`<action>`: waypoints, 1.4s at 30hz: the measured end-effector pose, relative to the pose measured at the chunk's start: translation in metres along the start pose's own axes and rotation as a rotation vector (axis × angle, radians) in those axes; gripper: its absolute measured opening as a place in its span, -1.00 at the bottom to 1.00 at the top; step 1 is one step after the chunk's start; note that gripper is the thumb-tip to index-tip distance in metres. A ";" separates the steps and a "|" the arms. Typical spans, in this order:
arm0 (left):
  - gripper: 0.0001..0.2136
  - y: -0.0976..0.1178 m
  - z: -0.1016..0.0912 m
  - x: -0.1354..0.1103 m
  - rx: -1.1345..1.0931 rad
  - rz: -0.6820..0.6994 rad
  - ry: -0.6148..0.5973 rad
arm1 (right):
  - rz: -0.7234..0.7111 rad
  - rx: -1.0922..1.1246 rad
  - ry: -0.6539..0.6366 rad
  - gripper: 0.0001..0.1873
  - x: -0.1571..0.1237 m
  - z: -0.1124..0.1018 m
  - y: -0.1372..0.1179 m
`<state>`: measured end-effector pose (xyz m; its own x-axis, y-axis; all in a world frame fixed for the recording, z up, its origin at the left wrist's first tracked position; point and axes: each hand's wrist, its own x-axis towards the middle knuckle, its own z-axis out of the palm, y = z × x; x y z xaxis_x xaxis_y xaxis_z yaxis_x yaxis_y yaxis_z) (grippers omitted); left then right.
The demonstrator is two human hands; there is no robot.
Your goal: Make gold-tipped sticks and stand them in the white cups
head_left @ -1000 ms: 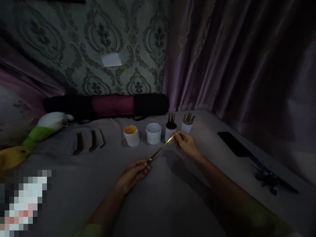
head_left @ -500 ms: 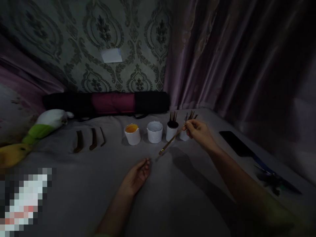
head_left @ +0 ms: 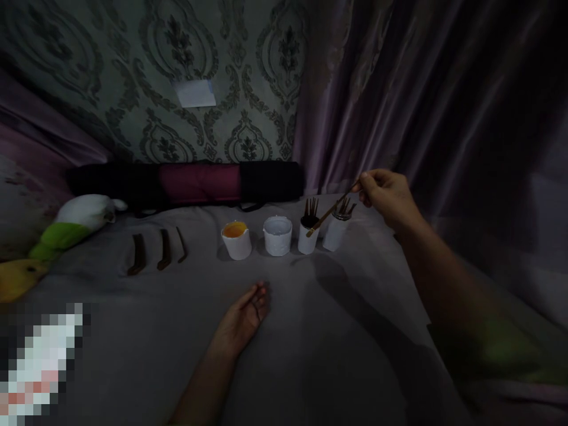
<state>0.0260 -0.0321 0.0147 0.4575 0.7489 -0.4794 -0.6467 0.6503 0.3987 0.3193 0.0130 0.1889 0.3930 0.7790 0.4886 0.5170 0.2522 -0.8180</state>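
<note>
Brown paintbrush (head_left: 329, 214) pinched in right hand (head_left: 387, 194); left hand (head_left: 245, 315) unclenched over grey sheet (head_left: 302, 355)

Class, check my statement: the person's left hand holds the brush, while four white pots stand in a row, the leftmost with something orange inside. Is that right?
Not quite. The head view shows the right hand holding the brush; the left hand is open. Four white pots stand in a row, the leftmost with something orange inside.
</note>
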 end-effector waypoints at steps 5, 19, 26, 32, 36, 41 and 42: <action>-0.88 0.000 0.000 0.000 -0.016 0.005 0.010 | -0.069 -0.101 0.029 -0.76 0.015 0.002 0.000; -0.87 -0.001 -0.001 -0.001 -0.016 0.011 0.031 | -0.261 -0.423 -0.153 -0.78 0.019 0.026 -0.003; -0.87 -0.001 -0.002 0.001 -0.012 0.020 0.035 | -0.298 -0.471 -0.282 -0.77 0.017 0.038 -0.002; -0.87 -0.002 -0.003 0.000 -0.027 0.017 0.019 | -0.286 -0.467 -0.364 -0.79 0.014 0.048 0.003; -0.87 -0.001 -0.004 0.000 -0.023 0.020 0.004 | -0.273 -0.476 -0.413 -0.79 0.014 0.053 0.009; -0.88 -0.001 -0.002 -0.001 -0.028 0.016 0.004 | -0.252 -0.487 -0.466 -0.79 0.014 0.059 0.018; -0.87 -0.001 -0.001 -0.001 -0.026 0.018 0.005 | -0.245 -0.493 -0.474 -0.79 0.015 0.060 0.019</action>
<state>0.0255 -0.0341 0.0136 0.4424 0.7600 -0.4761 -0.6707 0.6328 0.3869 0.2893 0.0637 0.1621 -0.0917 0.9266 0.3647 0.8748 0.2500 -0.4151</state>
